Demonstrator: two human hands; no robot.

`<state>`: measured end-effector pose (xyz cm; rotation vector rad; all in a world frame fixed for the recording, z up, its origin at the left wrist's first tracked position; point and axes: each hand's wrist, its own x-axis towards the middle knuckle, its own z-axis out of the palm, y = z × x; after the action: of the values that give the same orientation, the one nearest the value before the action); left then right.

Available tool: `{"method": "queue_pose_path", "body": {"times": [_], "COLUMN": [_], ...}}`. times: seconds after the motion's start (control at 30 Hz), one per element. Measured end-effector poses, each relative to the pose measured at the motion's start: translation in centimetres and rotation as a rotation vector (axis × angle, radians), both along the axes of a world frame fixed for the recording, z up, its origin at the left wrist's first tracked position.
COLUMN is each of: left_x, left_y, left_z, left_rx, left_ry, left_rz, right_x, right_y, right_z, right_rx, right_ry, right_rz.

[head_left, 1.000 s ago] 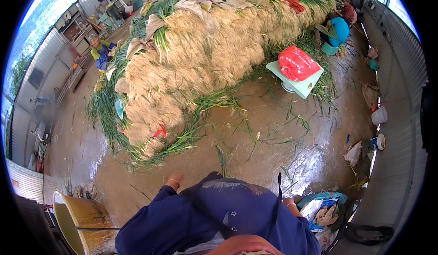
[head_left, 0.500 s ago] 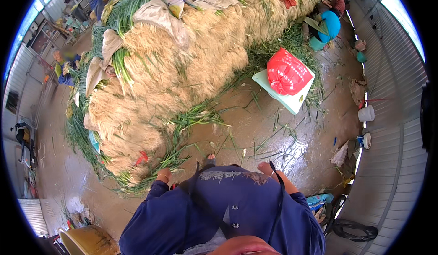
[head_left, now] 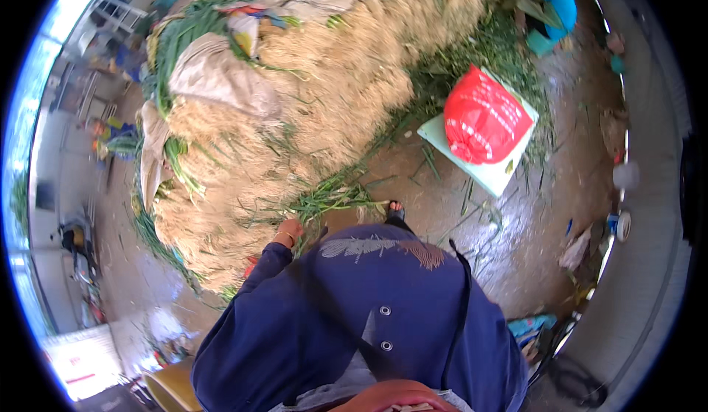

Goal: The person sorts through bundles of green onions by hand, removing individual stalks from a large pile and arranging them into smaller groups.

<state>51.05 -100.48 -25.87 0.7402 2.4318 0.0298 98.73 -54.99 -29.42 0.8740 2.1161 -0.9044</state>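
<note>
My left hand [head_left: 289, 231], with a bracelet at the wrist, is low beside the near edge of a big heap of green onions [head_left: 324, 102]. Pale roots face outward across the heap. Just beyond that hand, loose green onions [head_left: 332, 198] lie on the wet floor at the heap's foot. The hand is small and smeared, so how its fingers stand does not show. No part of my right hand is in the picture; the blue clothing on my body covers that side.
A full red plastic bag [head_left: 483, 117] rests on a pale green board [head_left: 500, 182] to the right. Beige sacking [head_left: 221, 77] drapes over the heap. A person in blue [head_left: 559, 10] is at the far right. A white tub [head_left: 623, 226] stands by the right wall; one foot [head_left: 397, 207] is ahead.
My left hand has moved forward and slightly right along the heap. My right hand has gone out of sight. A foot has come forward, and the view has shifted.
</note>
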Motion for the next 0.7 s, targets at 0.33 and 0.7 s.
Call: {"method": "queue_pose_path", "body": {"times": [0.33, 0.7], "left_x": [-7.4, -18.8], "left_y": [5.1, 17.1], "left_z": [2.5, 2.3], "left_rx": [0.391, 0.693], "left_ry": [-0.44, -0.053], "left_rz": [0.566, 0.366], "right_x": [-24.3, -20.8], "right_y": [15.5, 14.0], "right_z": [4.2, 1.0], "right_rx": [-0.045, -0.161], "right_ry": [0.607, -0.068], "right_rz": [-0.658, -0.058]}}
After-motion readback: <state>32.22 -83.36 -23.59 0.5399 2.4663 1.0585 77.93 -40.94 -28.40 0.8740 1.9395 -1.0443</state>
